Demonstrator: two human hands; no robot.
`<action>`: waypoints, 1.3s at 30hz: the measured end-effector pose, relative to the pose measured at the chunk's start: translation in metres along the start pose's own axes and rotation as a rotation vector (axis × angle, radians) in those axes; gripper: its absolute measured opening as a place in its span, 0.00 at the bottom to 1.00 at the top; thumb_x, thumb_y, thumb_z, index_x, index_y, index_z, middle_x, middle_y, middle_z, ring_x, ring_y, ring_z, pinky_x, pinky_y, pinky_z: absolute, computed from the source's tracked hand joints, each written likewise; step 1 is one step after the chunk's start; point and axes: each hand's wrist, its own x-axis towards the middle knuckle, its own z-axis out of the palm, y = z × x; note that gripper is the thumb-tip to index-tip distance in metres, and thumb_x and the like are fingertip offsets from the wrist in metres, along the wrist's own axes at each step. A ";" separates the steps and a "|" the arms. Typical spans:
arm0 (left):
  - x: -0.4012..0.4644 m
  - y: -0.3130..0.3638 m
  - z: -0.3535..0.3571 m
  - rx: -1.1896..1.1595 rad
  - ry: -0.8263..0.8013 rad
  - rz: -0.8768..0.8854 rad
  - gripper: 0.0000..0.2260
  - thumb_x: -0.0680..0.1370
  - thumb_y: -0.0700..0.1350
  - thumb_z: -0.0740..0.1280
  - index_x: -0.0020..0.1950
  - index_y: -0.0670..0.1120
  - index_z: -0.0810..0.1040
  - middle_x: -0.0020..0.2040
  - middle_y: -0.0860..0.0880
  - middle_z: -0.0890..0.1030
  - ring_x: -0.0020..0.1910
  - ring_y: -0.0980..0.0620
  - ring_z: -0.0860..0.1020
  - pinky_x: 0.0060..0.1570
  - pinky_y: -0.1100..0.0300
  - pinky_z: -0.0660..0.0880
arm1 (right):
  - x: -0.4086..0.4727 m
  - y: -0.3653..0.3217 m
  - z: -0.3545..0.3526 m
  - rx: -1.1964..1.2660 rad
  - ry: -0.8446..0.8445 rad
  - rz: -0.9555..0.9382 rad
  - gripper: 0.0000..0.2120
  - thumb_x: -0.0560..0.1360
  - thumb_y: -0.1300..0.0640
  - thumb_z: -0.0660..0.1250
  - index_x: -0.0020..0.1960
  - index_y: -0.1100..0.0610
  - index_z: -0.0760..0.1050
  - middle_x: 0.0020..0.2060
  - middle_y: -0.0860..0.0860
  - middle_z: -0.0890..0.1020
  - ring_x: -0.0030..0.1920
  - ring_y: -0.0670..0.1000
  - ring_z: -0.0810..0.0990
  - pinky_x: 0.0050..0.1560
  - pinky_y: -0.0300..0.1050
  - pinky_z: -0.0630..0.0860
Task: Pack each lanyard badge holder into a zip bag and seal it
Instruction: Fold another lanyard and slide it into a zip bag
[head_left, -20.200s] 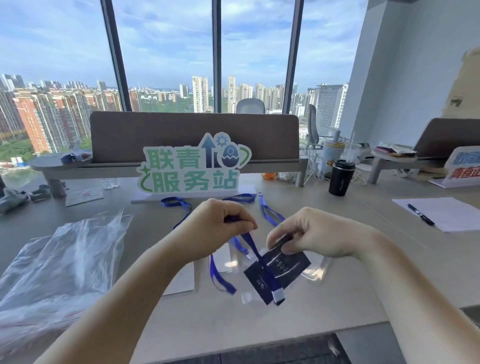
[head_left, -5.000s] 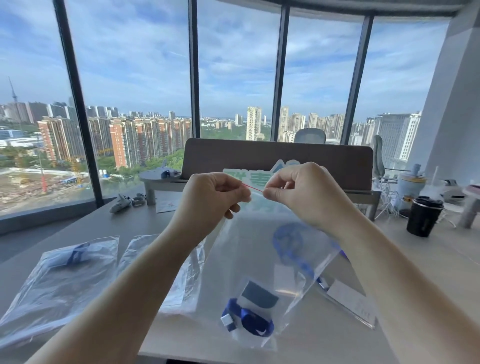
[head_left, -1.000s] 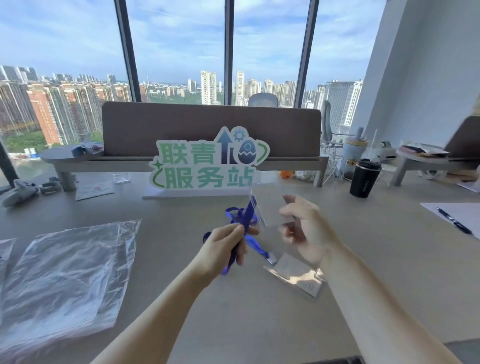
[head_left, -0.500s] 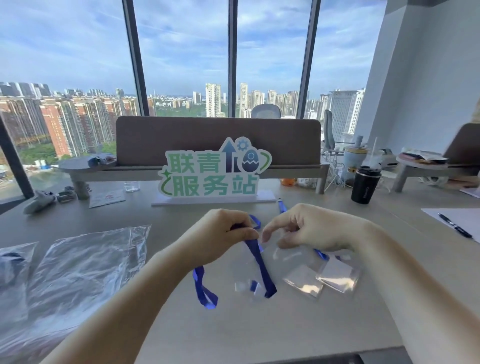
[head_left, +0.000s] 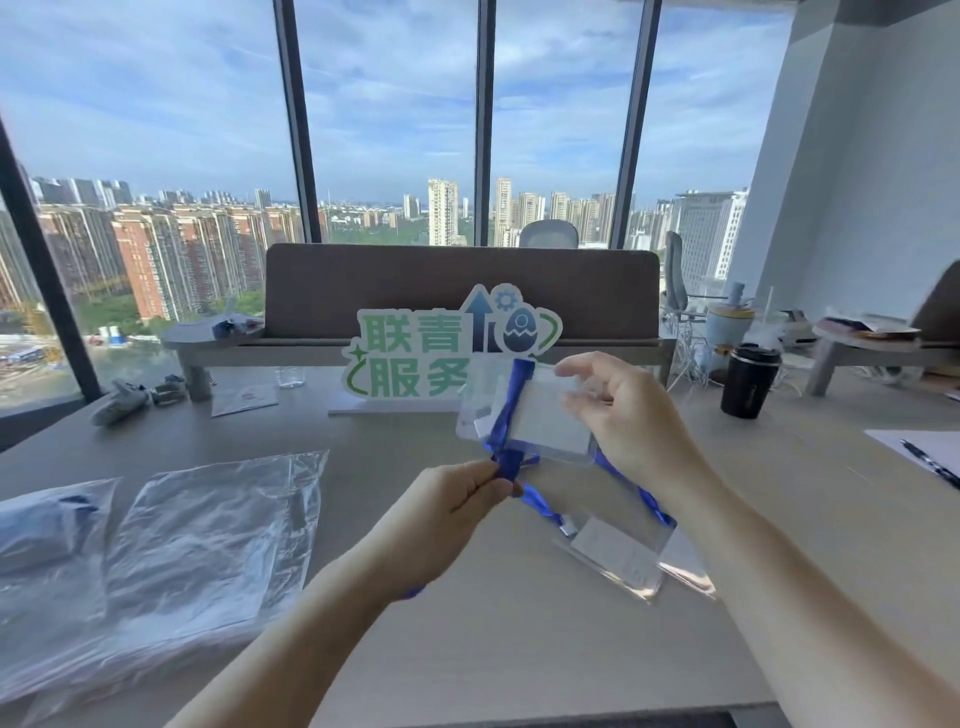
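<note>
A clear badge holder with a white card is held up above the desk, and its blue lanyard is wrapped across its face. My right hand grips the holder's right edge between thumb and fingers. My left hand pinches the blue lanyard just below the holder. More clear badge holders with blue straps lie on the desk under my right wrist. A pile of empty zip bags lies at the left, and a packed bag sits at the far left edge.
A green and white standing sign is at the back of the desk before a brown divider. A black cup stands at the right, with paper and a pen at the far right edge.
The badge holder has been raised from near the desk to in front of the sign. The lanyard now lies wrapped across it instead of hanging loose from my left hand.
</note>
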 end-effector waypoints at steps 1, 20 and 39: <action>-0.002 0.001 -0.004 0.148 -0.022 0.011 0.10 0.80 0.51 0.60 0.48 0.51 0.80 0.34 0.52 0.78 0.31 0.54 0.69 0.35 0.57 0.70 | -0.001 -0.004 0.000 -0.155 -0.025 -0.065 0.09 0.78 0.57 0.66 0.57 0.47 0.78 0.34 0.51 0.79 0.33 0.50 0.76 0.35 0.43 0.73; -0.027 0.008 -0.006 -0.921 0.271 -0.112 0.16 0.77 0.31 0.55 0.33 0.46 0.69 0.29 0.47 0.62 0.26 0.53 0.58 0.26 0.62 0.56 | -0.011 -0.002 0.037 0.883 -0.519 0.160 0.10 0.72 0.61 0.69 0.52 0.57 0.81 0.30 0.49 0.70 0.21 0.44 0.61 0.20 0.34 0.60; -0.052 -0.010 -0.014 -0.753 0.584 -0.312 0.15 0.79 0.46 0.64 0.34 0.48 0.83 0.34 0.48 0.79 0.28 0.54 0.73 0.30 0.59 0.67 | -0.051 -0.019 0.115 1.239 -0.350 0.394 0.04 0.71 0.56 0.71 0.45 0.55 0.80 0.48 0.57 0.83 0.49 0.57 0.78 0.46 0.47 0.71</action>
